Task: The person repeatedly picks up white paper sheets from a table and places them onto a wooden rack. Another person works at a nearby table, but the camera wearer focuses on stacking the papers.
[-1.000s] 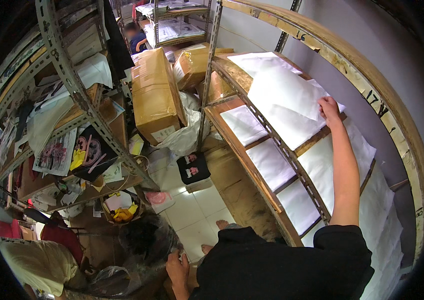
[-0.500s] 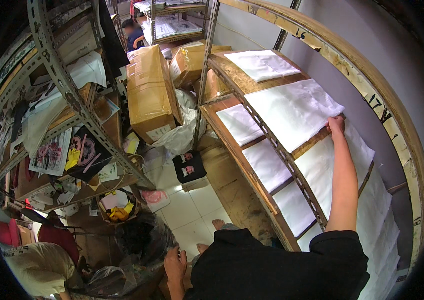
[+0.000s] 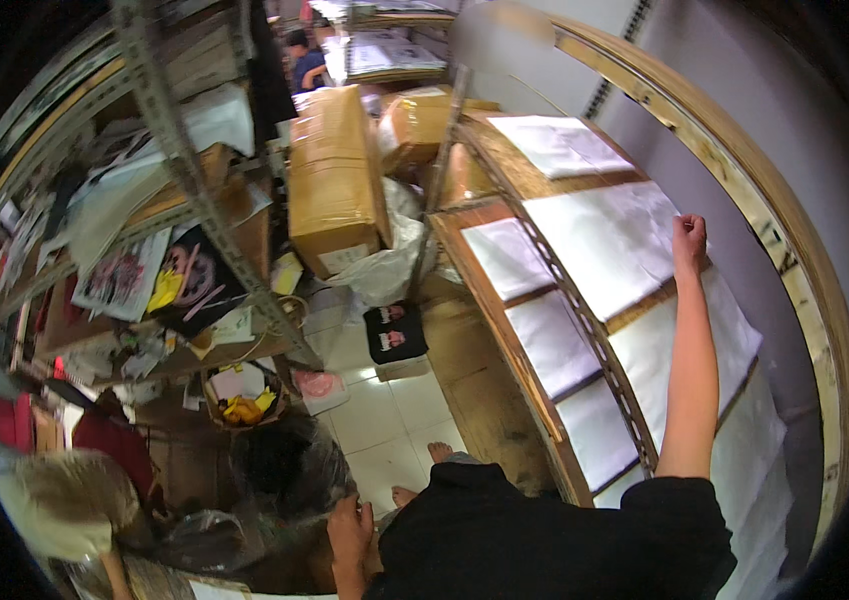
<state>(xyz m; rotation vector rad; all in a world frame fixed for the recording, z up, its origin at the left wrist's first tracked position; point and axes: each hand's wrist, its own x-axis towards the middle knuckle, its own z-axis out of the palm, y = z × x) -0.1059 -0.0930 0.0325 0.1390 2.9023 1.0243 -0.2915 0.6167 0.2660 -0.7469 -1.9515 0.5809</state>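
The right hand is closed, its fingers pinching the far edge of a white sheet that lies on the second shelf of a wooden rack. One more white sheet lies on the top shelf. The left hand hangs low near the floor, fingers loosely together, resting on a dark bag. Two taped cardboard boxes stand beside the rack's left edge.

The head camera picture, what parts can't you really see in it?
- Right hand: closed on the white sheets; its fingers hide the grip.
- Left hand: what it touches is lost in dark clutter.
- Lowest shelf sheets: cut off by the dark fisheye rim.
- Person at top: too small.
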